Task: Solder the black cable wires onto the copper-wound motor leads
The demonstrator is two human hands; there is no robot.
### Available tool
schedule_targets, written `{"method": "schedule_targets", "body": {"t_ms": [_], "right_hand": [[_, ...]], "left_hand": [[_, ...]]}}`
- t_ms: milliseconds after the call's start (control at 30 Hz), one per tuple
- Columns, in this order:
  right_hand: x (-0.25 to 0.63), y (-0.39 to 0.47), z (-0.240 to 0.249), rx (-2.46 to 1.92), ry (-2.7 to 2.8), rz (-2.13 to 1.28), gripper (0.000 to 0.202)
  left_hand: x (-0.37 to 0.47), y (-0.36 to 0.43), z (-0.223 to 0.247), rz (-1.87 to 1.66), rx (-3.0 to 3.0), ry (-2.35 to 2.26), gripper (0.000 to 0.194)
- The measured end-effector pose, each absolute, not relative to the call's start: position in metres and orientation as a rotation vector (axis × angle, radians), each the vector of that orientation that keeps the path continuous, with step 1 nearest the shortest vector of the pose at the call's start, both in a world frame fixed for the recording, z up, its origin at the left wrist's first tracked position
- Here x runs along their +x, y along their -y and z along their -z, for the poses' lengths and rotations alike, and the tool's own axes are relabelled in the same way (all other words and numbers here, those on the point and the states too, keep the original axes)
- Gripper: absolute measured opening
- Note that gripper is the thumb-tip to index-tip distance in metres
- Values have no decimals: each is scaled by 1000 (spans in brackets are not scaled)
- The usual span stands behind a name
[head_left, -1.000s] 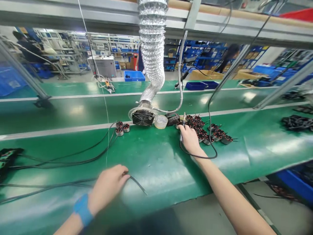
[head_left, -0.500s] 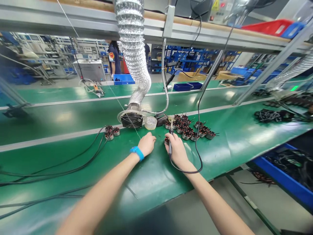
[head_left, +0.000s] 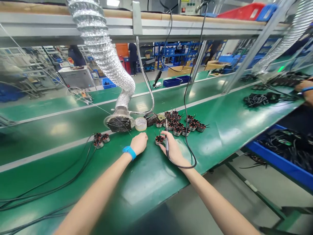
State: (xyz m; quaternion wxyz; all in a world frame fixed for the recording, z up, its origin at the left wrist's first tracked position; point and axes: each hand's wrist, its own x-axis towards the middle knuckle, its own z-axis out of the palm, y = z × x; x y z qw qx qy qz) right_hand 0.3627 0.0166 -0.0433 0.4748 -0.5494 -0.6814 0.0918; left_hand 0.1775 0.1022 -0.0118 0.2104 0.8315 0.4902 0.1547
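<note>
The right grip (head_left: 173,149) is clamped around a soldering iron (head_left: 167,144), held like a pen with its tip pointing to the far side, which seems to free thumb and forefinger to reach around a motor (head_left: 158,141) standing on the bench (head_left: 146,182). Whether those fingers press on the motor or only flank it is hard to tell. The iron's cord loops near and right over the wrist, probably so that it hangs out of the way.

The left grip (head_left: 139,143), just left of the motor, has its fingers curled together; I cannot tell whether anything is pinched inside.

Just beyond it stands a round pale container (head_left: 141,124), with a dark block (head_left: 151,119) to its right, both apparently placed for easy reach. Left of the container, a fan (head_left: 119,125) under a foil duct (head_left: 123,81) faces the near side, likely to draw air from the work.

Farther right sits a cluster of motors (head_left: 177,131), upright and packed close, perhaps to save room. On the left, three motors (head_left: 98,143) bunch together where dark cables run in from the near left.
</note>
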Motion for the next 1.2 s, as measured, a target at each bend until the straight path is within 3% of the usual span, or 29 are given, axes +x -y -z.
{"method": "schedule_targets", "body": {"t_ms": [233,467,833,1200], "right_hand": [[320,-8,37,-1377,1645,-293,52],[237,0,34,-1251,1652,-476,57],[193,-12,49,-988,1685,-645,52],[194,-9,59,-1013,1649,-603,58]], "left_hand": [[101,-37,-16,-771,1563,-1202,34],[38,0,0,-1026,943,-1110,38],[5,8,8,-1233,1114,-1351,27],[14,12,20,-1248,1433,-1544,23]]}}
